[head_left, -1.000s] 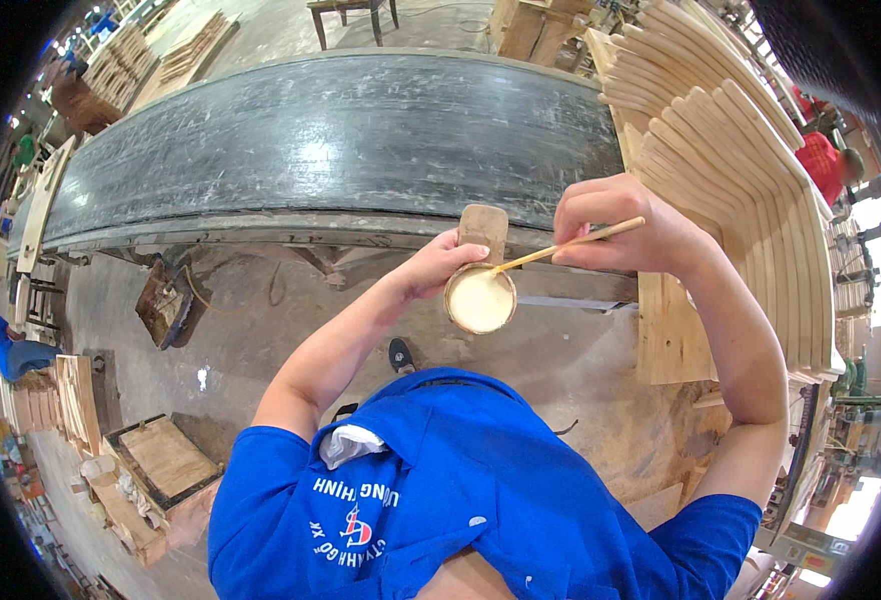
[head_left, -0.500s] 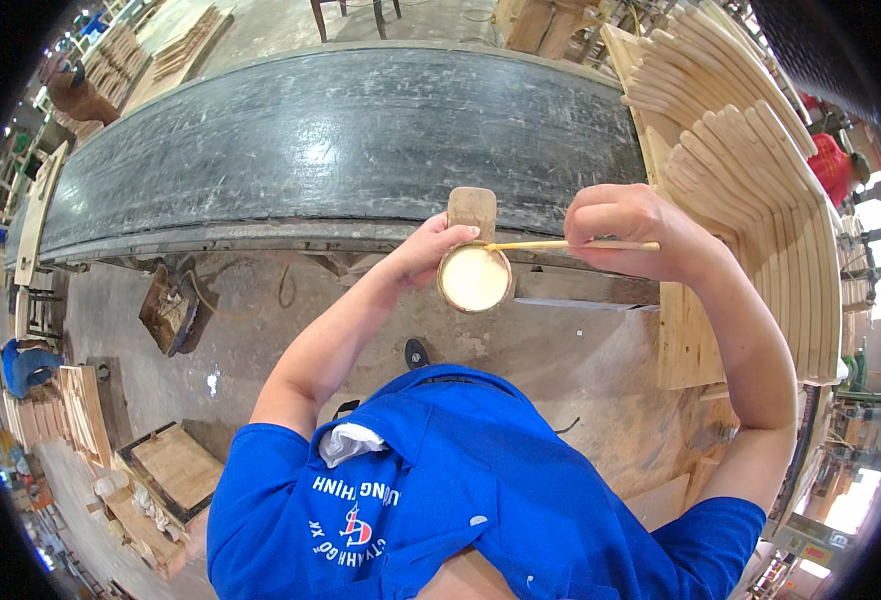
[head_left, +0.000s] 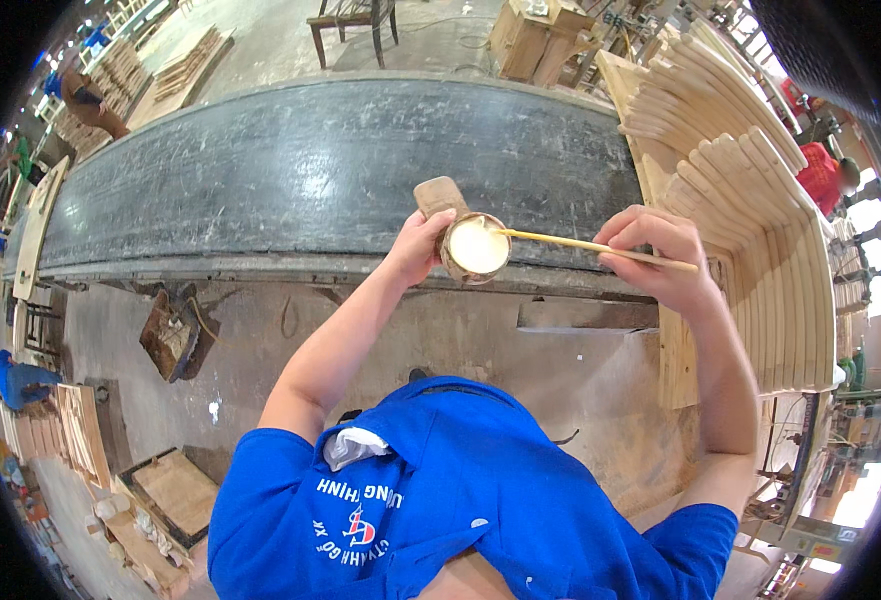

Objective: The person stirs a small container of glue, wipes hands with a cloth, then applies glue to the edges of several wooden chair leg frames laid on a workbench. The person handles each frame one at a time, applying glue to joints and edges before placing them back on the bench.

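My left hand [head_left: 420, 246] is closed round a small round cup [head_left: 474, 277] with a stained rim, holding it over the near edge of the dark bench. Creamy white liquid [head_left: 479, 247] fills much of the cup. A flat, rounded wooden piece [head_left: 438, 195] juts out beyond the cup on its far left side; whether it is joined to the cup is hidden by my fingers. My right hand [head_left: 658, 256] pinches a thin yellow stick [head_left: 557, 240] near its outer end. The stick's other tip reaches the cup's right rim, by the liquid; what the tip looks like is unclear.
A long dark-topped bench [head_left: 310, 150] runs across in front of me. Curved wooden parts [head_left: 760, 250] are stacked at its right end. Beyond stands a wooden chair [head_left: 355, 25]. A scrap-filled bin [head_left: 175, 335] sits on the floor at left. Other people work farther off.
My right hand has moved to the right and slightly down, its fingers less curled. The cup has shifted slightly up, and the wooden piece now slants to the left instead of pointing straight away.
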{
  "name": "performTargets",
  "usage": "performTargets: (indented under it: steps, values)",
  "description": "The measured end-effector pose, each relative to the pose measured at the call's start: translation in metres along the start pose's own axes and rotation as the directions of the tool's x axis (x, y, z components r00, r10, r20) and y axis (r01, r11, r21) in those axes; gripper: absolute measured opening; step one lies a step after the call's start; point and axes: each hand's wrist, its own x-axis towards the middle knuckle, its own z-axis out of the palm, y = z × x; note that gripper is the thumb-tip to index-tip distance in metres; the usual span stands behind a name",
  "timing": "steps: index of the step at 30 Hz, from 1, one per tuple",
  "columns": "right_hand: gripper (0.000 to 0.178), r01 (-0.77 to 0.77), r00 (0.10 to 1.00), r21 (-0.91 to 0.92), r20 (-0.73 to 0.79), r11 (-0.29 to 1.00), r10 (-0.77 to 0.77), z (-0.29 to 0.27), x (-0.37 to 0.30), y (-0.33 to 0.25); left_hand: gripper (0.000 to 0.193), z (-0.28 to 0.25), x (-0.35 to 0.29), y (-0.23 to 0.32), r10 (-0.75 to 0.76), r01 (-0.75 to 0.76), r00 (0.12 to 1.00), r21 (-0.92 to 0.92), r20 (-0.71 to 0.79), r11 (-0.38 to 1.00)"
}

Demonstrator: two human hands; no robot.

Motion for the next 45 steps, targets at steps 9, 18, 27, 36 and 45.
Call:
performTargets:
  steps: [9,18,27,36,45]
  values:
    - [0.026,0.197,0.577,0.957,-0.289,0.213,0.764,0.125,-0.043,0.126,0.03,0.015,0.027,0.005,0.073,-0.088,0.99,-0.123,-0.118,0.988]
    - [0.008,0.313,0.576,0.945,-0.107,-0.097,0.81,0.163,-0.039,0.148,0.026,-0.001,0.04,-0.001,0.078,-0.096,0.988,-0.145,-0.13,0.985]
    - [0.023,0.54,0.556,0.811,-0.143,-0.226,0.819,0.111,-0.013,0.158,0.026,-0.027,0.045,-0.006,0.061,-0.118,0.975,-0.263,-0.213,0.958]
    - [0.033,0.515,0.252,0.792,-0.505,0.327,0.826,-0.075,0.015,0.232,0.038,-0.092,0.005,-0.014,0.233,-0.346,0.885,-0.235,-0.403,0.908]
    - [0.043,0.551,0.398,0.829,-0.36,0.093,0.844,-0.106,0.049,0.323,0.053,-0.126,-0.086,-0.034,0.136,-0.48,0.692,-0.311,-0.709,0.821]
